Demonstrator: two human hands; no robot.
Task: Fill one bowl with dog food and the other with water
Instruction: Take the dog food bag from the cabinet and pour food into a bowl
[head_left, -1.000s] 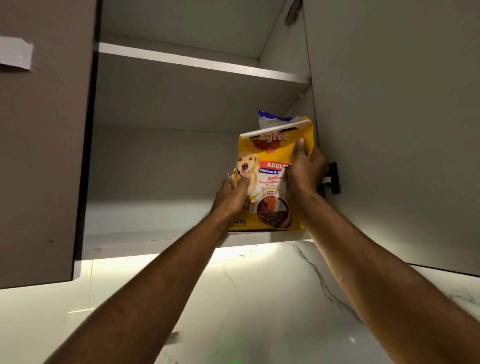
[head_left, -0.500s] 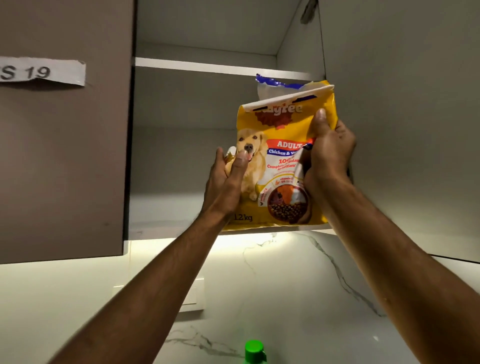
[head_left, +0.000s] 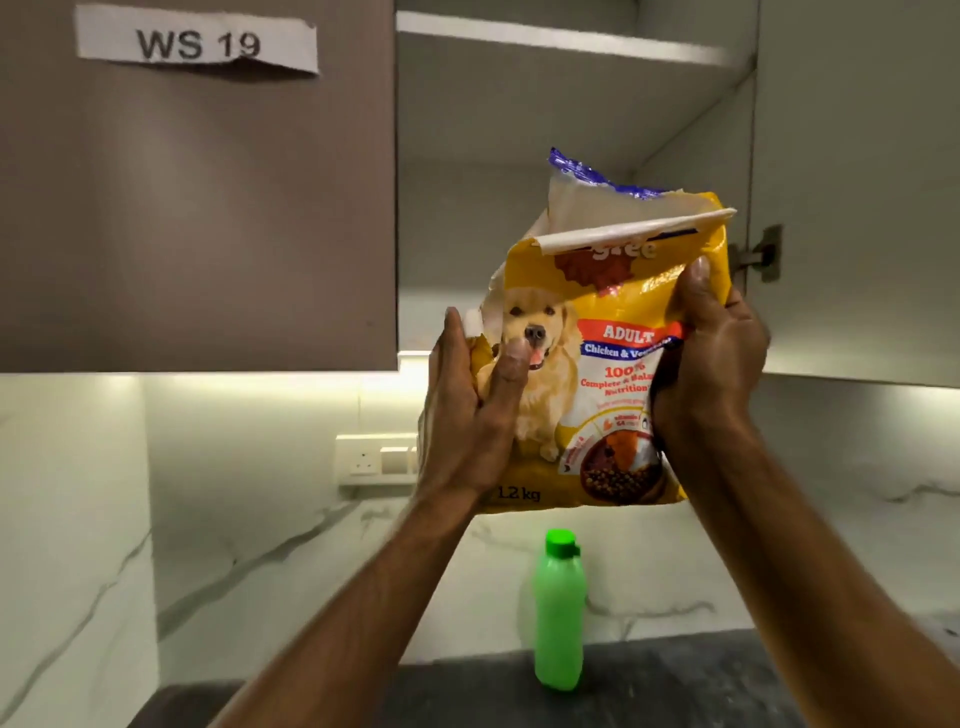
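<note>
A yellow dog food bag (head_left: 597, 364) with a dog picture hangs in the air in front of the open wall cupboard, its torn top folded open. My left hand (head_left: 475, 410) grips its left edge, thumb across the front. My right hand (head_left: 709, 364) grips its right side. Below the bag a green bottle (head_left: 558, 613) with a green cap stands upright on the dark counter (head_left: 675, 686). No bowls are in view.
The open cupboard (head_left: 519, 130) shows bare shelves; its door (head_left: 857, 182) stands open on the right. A closed door (head_left: 197, 208) labelled "WS 19" is at left. A wall socket (head_left: 374, 460) sits on the marble backsplash behind my left hand.
Both hands have drawn the bag out of the cupboard shelf and lowered it toward me. The view has tilted down, bringing the green bottle and counter into sight.
</note>
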